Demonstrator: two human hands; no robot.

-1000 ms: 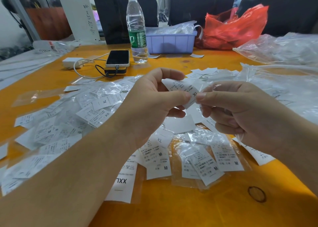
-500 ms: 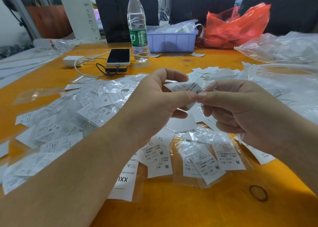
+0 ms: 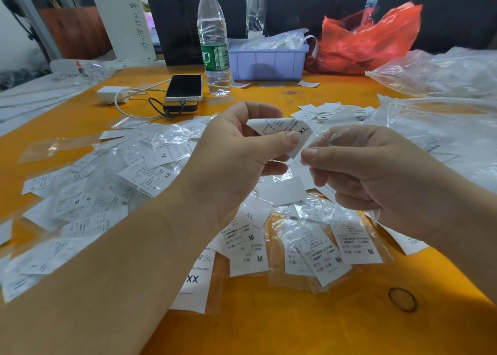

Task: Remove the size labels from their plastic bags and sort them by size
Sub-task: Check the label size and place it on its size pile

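Label (image 3: 285, 132) marked XL held above table (image 3: 269, 327), pinched between thumb and fingers of left hand (image 3: 236, 163). Long axis runs left-right; XL end points toward right hand (image 3: 368, 171), just beside its thumb. Right fingers curled; a clear bag (image 3: 326, 136) appears pinched there, but film is hard to make out. Likely next: place with XL pile (image 3: 251, 214), below left hand, nearer that hand.
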